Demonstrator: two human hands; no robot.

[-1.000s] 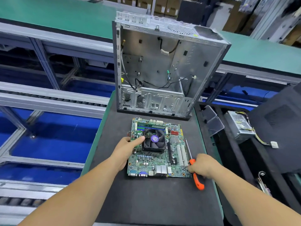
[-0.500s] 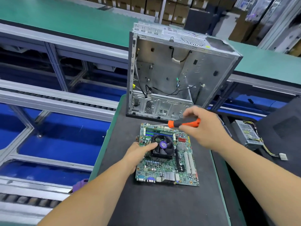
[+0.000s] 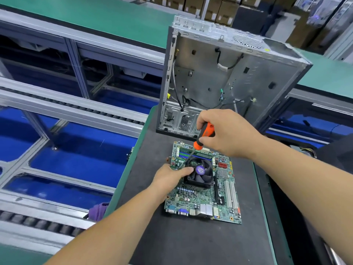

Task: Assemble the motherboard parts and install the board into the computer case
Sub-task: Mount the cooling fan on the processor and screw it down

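Right hand (image 3: pixel 222 131) now has the screwdriver (image 3: pixel 205 133) up off the mat and tipped down over the board (image 3: pixel 206 196). A sec ago it was only closing on the orange handle lying by the board's right edge; half a sec ago the tool was lifted, held level above the board. Now fist is wrapped round the handle, shaft slanting down-left, tip at or very near the fan's (image 3: pixel 200 174) back-left corner, just by the left thumb. Can't tell if the tip is seated in a screw, too small and partly hidden.

Left hand (image 3: pixel 170 177) hasn't shifted: rests on the board's left side, thumb laid on the fan frame, fingers curled at the edge, bracing rather than gripping anything loose.

Board lies flat on the black mat (image 3: pixel 191 241), ports toward the person, RAM side toward the case (image 3: pixel 229 73). Case stands upright just behind the board, open side facing the person, no board inside, loose cables hanging in it.

Meaning, imo: pick-up phase is done, fastening the cooler is starting. So task is early-mid: parts going on the board, board not yet in the case. Next needs tip square in the screw head w/ left hand holding the fan steady; a slanted tip could slip onto nearby components
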